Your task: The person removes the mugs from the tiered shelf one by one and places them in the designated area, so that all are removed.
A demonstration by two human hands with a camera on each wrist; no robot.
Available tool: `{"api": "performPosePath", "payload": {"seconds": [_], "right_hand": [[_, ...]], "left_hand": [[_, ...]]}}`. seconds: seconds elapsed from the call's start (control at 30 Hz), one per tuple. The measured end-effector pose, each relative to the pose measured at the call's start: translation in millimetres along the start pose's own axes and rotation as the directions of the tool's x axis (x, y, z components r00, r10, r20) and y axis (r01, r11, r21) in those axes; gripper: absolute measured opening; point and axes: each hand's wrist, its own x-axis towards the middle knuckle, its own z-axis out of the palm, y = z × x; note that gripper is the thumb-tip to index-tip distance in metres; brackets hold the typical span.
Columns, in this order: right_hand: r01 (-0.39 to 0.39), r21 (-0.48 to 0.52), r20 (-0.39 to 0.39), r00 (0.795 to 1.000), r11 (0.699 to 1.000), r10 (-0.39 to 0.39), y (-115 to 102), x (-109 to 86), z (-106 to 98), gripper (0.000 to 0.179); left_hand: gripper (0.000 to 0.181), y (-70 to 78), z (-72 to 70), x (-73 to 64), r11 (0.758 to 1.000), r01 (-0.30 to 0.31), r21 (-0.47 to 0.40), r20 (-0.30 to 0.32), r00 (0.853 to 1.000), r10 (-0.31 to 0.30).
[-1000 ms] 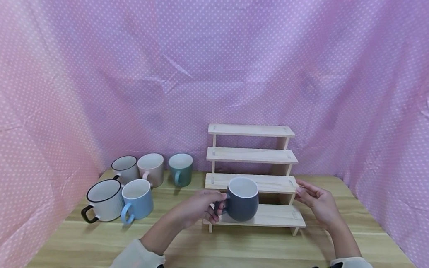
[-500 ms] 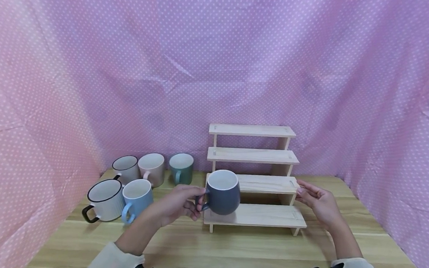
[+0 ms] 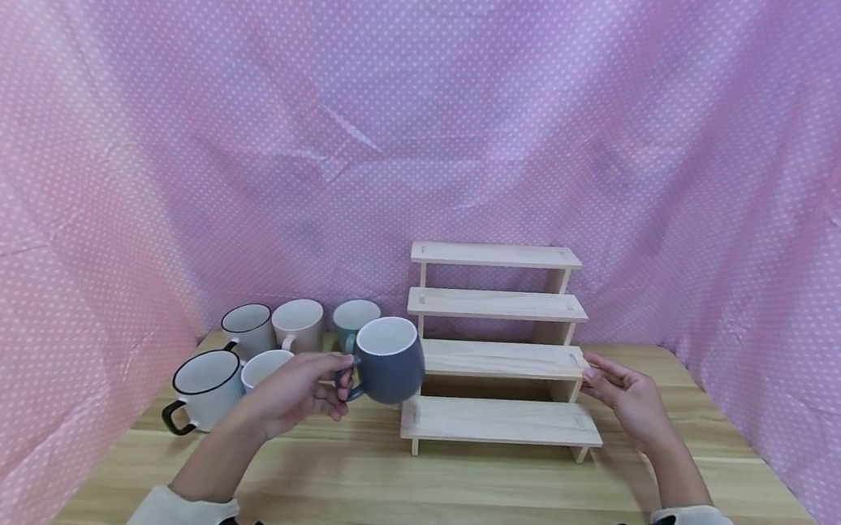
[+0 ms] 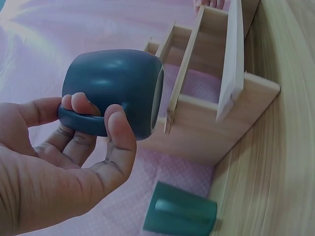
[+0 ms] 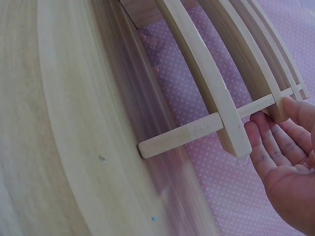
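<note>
My left hand (image 3: pixel 294 397) pinches the handle of a dark grey-blue mug (image 3: pixel 391 366) with a white inside. The mug is upright in the air, left of the stepped wooden display rack (image 3: pixel 501 419) and in front of the green mug (image 3: pixel 351 314). In the left wrist view, thumb and fingers are curled round the handle of the dark mug (image 4: pixel 113 81). At the rack's right end my right hand (image 3: pixel 631 406) holds the second shelf from the bottom. In the right wrist view the thumb lies on that shelf's end (image 5: pixel 279 110), with fingers under it.
On the table's left stand two white mugs with black rims (image 3: pixel 210 395), a pale pink mug (image 3: pixel 300 324) and a light blue mug (image 3: pixel 263 367) partly hidden by my left hand. Pink dotted cloth (image 3: pixel 411 133) hangs behind and at both sides of the wooden table (image 3: pixel 437 505).
My left hand has carried the dark mug left and up, from in front of the rack's lower shelves to beyond its left end. The right hand has stayed on the rack.
</note>
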Motion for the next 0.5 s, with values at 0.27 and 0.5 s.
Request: {"api": "performPosePath", "payload": {"seconds": [0.27,0.5], "right_hand": [[-0.001,-0.009,-0.004,1.000,1.000,0.001,1.0,0.4,-0.7,0.057],[0.007,-0.018,0.007,1.000,1.000,-0.007,2.9,0.9,-0.8,0.057]], "left_hand": [[0.030,-6.7,-17.4,-9.0,0.999,0.000,-0.042,-0.045,0.999,-0.002],[0.030,-15.9,-27.4,-15.4,0.998,0.027,-0.054,-0.078,0.997,-0.031]]}}
